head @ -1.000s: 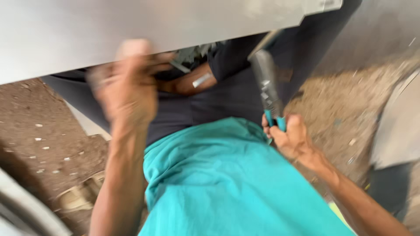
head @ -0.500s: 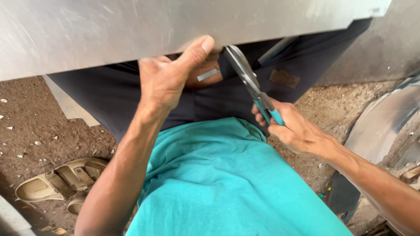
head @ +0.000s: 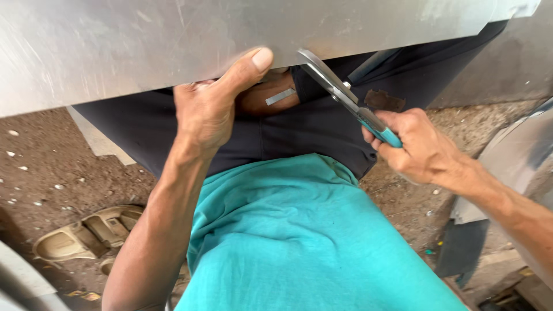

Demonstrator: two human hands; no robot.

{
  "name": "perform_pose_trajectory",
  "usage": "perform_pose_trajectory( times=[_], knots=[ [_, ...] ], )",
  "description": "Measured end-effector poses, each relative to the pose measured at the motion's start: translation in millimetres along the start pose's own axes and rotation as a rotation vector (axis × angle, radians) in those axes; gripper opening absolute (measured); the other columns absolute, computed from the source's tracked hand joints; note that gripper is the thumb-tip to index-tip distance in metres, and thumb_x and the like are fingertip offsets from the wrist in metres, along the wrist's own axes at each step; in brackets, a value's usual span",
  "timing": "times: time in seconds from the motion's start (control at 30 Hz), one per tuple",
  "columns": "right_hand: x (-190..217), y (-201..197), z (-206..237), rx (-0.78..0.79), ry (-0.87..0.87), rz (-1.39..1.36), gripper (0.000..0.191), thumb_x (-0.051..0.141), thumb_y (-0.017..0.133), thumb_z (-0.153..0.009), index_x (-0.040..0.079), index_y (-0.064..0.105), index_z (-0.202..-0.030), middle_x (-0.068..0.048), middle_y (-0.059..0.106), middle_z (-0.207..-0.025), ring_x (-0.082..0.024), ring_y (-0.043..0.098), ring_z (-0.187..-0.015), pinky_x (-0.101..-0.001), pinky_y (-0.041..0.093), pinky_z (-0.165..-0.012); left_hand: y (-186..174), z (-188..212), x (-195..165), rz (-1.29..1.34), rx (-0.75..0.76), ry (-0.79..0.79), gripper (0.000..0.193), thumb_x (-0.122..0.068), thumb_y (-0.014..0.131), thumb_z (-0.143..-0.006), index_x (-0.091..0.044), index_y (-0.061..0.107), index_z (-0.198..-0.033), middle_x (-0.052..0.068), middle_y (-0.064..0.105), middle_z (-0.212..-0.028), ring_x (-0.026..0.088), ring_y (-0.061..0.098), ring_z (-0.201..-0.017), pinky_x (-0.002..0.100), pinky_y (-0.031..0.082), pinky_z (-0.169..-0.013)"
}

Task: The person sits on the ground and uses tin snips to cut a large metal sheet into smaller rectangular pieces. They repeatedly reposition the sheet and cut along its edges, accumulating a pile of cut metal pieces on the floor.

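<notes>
Under the sheet's (head: 173, 40) near edge, the left hand's (head: 210, 109) fingers are hidden, thumb pinching the sheet; the right hand (head: 417, 144) clenches snips (head: 340, 95) just beside it.

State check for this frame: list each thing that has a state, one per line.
Metal sheet: lying across the lap, near edge gripped.
Left hand: clamped on the sheet's edge, thumb on top.
Right hand: closed around the snips' handles.
Tin snips: blades at the sheet's edge.
Sandals: on the ground, unworn.
</notes>
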State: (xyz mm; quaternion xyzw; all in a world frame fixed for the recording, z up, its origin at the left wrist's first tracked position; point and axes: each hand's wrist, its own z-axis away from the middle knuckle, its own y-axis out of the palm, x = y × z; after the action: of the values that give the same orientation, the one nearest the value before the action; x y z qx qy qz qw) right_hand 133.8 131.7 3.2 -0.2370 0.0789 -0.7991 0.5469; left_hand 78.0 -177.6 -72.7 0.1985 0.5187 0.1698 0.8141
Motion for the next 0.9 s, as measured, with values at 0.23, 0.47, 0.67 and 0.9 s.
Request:
perform_pose_trajectory(
  times=[0.23,0.47,0.67,0.9],
  knots=[
    [80.7,18.0,12.3,-0.052,-0.032,-0.797,0.045,0.013,0.061,-0.071,0.006,0.058,-0.115,-0.004,0.066,-0.095,-0.016,0.067,-0.090,-0.0321,0.058,-0.078,53.3,-25.9,22.6,-0.142,0.002,-0.081,0.026,-0.012,0.080,-0.094,0.005,0.075,-0.113,0.012,0.078,-0.103,0.016,0.075,-0.090,0.027,0.062,-0.083],
    [69.4,136.8,-17.8,-0.430,-0.176,-1.064,0.035,0.012,0.052,-0.071,0.002,0.054,-0.105,-0.006,0.055,-0.082,-0.017,0.052,-0.073,-0.0329,0.046,-0.063,87.6,-29.6,42.0,-0.167,0.044,-0.075,0.039,-0.024,0.081,-0.094,0.005,0.073,-0.118,0.008,0.079,-0.107,0.011,0.077,-0.094,0.021,0.063,-0.085],
    [95.1,96.1,-19.3,-0.616,-0.252,-0.944,0.014,0.014,0.058,-0.077,0.003,0.054,-0.085,-0.006,0.056,-0.070,-0.018,0.053,-0.059,-0.0327,0.043,-0.052,79.6,-26.1,36.1,-0.211,0.026,-0.198,0.043,-0.028,0.080,-0.091,0.002,0.073,-0.121,0.003,0.078,-0.115,0.006,0.075,-0.103,0.015,0.058,-0.093],
    [-0.1,46.3,24.2,-0.675,0.119,0.009,0.014,0.009,0.058,-0.090,-0.003,0.054,-0.095,-0.018,0.057,-0.076,-0.031,0.056,-0.059,-0.0432,0.044,-0.051,111.8,-15.7,20.9,0.145,-0.109,0.073,0.028,-0.019,0.084,-0.091,0.003,0.072,-0.104,0.009,0.073,-0.098,0.018,0.071,-0.088,0.032,0.057,-0.073]
  ],
)
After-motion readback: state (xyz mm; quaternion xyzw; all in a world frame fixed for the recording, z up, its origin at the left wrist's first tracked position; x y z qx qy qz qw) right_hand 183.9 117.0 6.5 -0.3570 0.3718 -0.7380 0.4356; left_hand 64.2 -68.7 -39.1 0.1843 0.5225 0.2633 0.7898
